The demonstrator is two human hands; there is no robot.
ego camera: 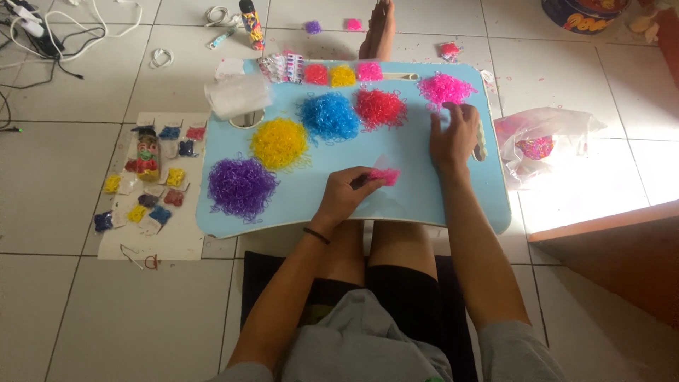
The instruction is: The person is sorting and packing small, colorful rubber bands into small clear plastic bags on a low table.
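Near the front edge of the light-blue lap desk (438, 205), the left hand (344, 197) pinches a small clear plastic bag of pink rubber bands (384, 173) between closed fingers. Farther in, toward the right edge, the right hand (453, 138) rests loosely open, holding nothing, its fingertips touching the loose pile of magenta rubber bands (445, 88) at the far right corner.
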